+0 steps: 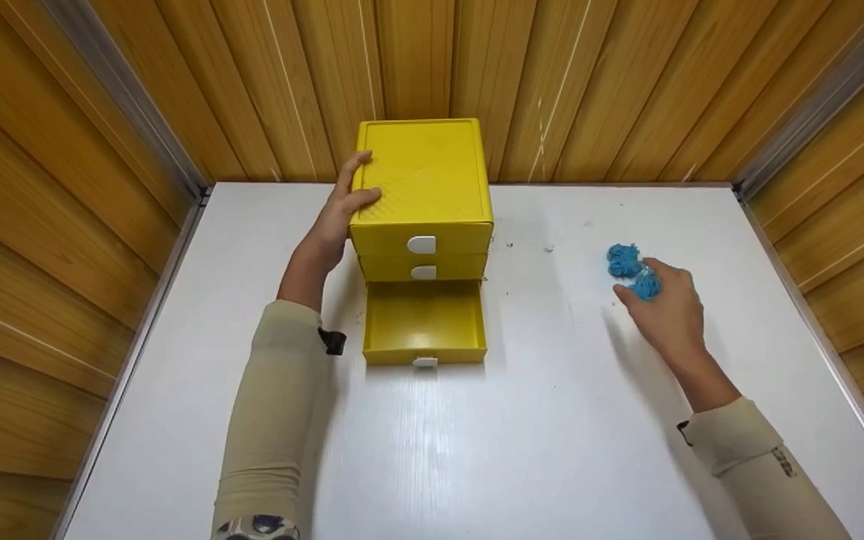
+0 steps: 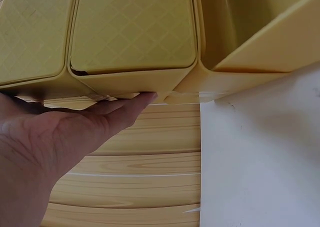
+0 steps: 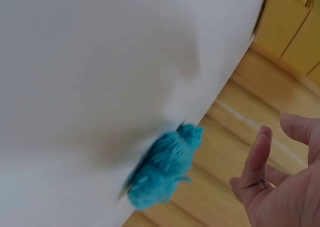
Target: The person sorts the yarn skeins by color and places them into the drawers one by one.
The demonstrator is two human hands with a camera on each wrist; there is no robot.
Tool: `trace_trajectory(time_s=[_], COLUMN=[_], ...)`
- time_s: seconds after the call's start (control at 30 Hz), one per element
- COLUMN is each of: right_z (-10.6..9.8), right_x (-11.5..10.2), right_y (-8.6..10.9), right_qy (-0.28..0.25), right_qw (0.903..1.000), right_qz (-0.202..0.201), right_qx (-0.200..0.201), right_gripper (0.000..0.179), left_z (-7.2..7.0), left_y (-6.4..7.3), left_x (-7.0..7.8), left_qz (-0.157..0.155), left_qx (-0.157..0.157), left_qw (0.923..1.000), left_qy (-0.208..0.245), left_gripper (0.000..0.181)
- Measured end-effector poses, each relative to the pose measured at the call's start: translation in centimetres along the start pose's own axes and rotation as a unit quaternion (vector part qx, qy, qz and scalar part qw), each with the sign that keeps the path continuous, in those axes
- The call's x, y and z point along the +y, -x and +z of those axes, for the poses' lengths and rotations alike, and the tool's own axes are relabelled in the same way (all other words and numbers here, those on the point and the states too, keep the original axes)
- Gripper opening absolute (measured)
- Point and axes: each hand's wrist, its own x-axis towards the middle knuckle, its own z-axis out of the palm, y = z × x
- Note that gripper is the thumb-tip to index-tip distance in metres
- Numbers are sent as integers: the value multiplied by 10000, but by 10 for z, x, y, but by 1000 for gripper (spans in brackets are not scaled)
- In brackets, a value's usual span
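A yellow three-drawer box (image 1: 421, 172) stands toward the back of the white table, its bottom drawer (image 1: 424, 355) pulled out with nothing visible inside. My left hand (image 1: 342, 206) rests against the box's left side, with fingertips over the top edge; the left wrist view shows its fingers (image 2: 122, 112) fairly straight along the wall. On the right lies a lumpy blue bundle (image 1: 625, 260) that looks like yarn. My right hand (image 1: 668, 304) is beside it, thumb and forefinger spread. In the right wrist view a gap separates these fingers (image 3: 256, 159) from the blue bundle (image 3: 162, 164).
Wood-patterned panels (image 1: 417, 60) rise behind the table and along both sides. Small specks (image 1: 548, 249) dot the white tabletop (image 1: 537, 420) between the box and the bundle. White tabs (image 1: 422, 244) stick out from the drawer fronts.
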Motion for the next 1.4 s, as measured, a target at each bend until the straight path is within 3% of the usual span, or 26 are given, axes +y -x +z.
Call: trace_trajectory(time_s=[0.27,0.53,0.97,1.4], right_z=[-17,-19,-20,-23], right_x=[37,59,72,76], right_y=[-19,-29,-52,-59], right_qy=[675,893,1355,1202], right_qw=[9939,9899,9839,9846], right_qz=[600,603,555,616], right_qx=[-632,-921,-1020,-1106], right_gripper=[92,77,47,44], left_z=[0,2,1,1], left_y=[-1,-2,-1,-1], left_x=[1,-1,-2,-3], left_qz=[-23,39,117,102], left_qx=[-1,-6,-9,22], left_qw=[10000,10000,9998,9999], left_qy=[-53,88,159,95], left_gripper=[69,68,67,67])
